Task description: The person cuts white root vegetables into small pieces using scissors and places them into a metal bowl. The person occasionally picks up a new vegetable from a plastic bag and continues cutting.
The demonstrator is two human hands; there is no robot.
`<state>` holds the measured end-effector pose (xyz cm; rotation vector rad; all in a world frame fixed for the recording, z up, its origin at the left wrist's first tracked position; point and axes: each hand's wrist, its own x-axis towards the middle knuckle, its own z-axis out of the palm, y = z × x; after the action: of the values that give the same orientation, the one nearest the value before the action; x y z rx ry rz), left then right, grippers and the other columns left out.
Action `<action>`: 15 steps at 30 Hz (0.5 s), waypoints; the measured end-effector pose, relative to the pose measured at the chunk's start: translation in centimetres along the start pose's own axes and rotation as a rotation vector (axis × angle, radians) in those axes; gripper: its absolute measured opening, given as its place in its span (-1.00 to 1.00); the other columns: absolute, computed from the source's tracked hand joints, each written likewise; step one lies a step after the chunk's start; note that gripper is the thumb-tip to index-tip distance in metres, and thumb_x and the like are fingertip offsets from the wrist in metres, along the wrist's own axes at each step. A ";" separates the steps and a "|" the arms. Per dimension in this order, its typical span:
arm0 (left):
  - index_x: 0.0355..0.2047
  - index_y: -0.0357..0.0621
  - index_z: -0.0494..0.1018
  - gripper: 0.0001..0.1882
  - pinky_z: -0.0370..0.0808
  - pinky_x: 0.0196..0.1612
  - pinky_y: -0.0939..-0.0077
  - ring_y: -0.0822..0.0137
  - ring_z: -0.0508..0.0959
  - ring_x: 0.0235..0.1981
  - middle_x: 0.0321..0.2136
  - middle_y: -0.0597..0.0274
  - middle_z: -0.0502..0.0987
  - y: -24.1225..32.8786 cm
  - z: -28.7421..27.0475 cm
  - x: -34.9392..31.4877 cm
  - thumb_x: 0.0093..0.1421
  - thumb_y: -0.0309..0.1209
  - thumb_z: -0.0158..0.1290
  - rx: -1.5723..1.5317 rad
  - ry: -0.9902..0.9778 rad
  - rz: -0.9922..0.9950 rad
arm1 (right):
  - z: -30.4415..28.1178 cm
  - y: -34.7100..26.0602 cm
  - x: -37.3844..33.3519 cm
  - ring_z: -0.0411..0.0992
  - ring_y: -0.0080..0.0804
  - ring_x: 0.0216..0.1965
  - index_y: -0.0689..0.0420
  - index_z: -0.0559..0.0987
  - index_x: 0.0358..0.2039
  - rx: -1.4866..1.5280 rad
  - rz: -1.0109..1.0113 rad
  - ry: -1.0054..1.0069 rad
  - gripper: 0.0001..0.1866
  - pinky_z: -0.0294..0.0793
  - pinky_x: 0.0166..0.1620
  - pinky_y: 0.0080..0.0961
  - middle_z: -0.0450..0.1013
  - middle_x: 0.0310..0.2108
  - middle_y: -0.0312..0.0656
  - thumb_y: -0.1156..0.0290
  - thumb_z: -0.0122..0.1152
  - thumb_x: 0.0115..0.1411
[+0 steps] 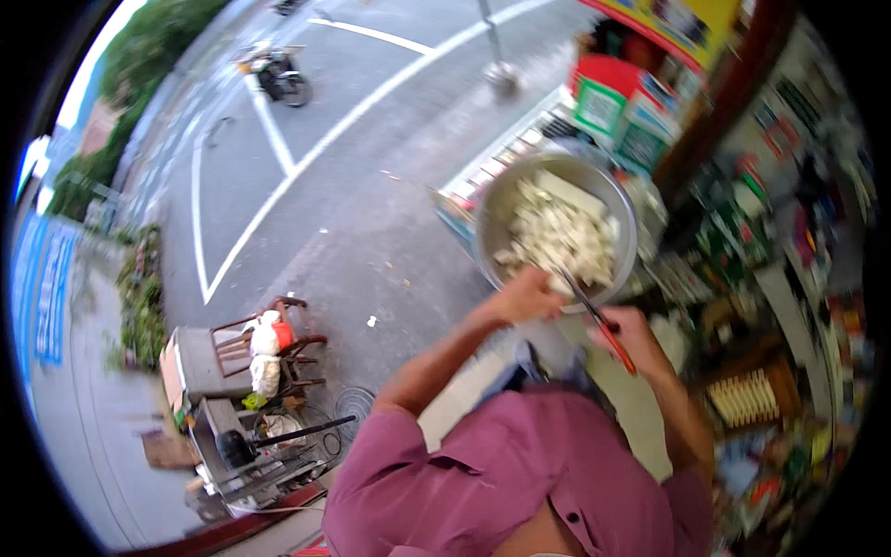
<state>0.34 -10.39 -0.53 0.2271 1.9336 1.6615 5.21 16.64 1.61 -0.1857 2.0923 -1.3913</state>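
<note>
A large round metal bowl (629, 243) holds many pale cream chunks (557, 227), like cut-up vegetable, and one longer pale block (571, 195) near its far side. At the bowl's near rim, my left hand (533, 295) is closed on a pale chunk (561, 284). A knife (615, 342) with a red handle and a narrow dark blade is in my right hand (627, 332), whose fingers wrap the handle. Its blade points up and left, with the tip beside the chunk in my left hand. The chunk's underside is hidden by my fingers.
Behind the bowl stands a glass-topped display case (455, 200) with small packs and green-and-white cards (599, 107). Crowded shelves (742, 232) line the right. To the left are a wooden chair (297, 339) with bags and a grey table (200, 362). A motorbike (280, 76) is on the road.
</note>
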 end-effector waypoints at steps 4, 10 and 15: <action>-0.35 -0.33 0.63 -0.91 0.55 -0.42 0.51 0.43 0.61 -0.53 -0.50 0.20 0.65 -0.5 0.1 0.3 0.15 -0.56 0.18 -0.200 -0.041 0.019 | -0.3 -1.0 -0.3 0.44 -0.28 -0.49 0.20 0.65 0.05 -0.237 -0.214 0.049 -0.58 0.47 -0.31 -0.42 0.48 -0.54 -0.15 0.34 0.45 0.20; -0.34 -0.36 0.62 -0.92 0.54 -0.40 0.52 0.45 0.59 -0.52 -0.48 0.18 0.66 0.3 0.7 0.7 0.16 -0.61 0.16 -0.160 -0.068 -0.052 | 0.3 -0.2 0.6 0.62 0.02 -0.32 0.13 0.64 0.07 -0.429 -0.248 0.206 -0.54 0.53 -0.25 -0.17 0.59 -0.42 0.00 0.30 0.45 0.16; -0.33 -0.39 0.64 -0.91 0.57 -0.37 0.49 0.43 0.60 -0.50 -0.44 0.14 0.69 -0.6 0.6 1.3 0.18 -0.59 0.19 -0.218 -0.083 -0.027 | -1.3 0.6 0.2 0.50 -0.23 -0.46 0.13 0.66 0.00 -0.136 -0.100 0.015 -0.62 0.46 -0.30 -0.25 0.51 -0.49 -0.04 0.28 0.44 0.19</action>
<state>-0.30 -9.42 -1.48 0.1811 1.6729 1.7991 4.40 17.82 1.35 -0.3409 2.2180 -1.3102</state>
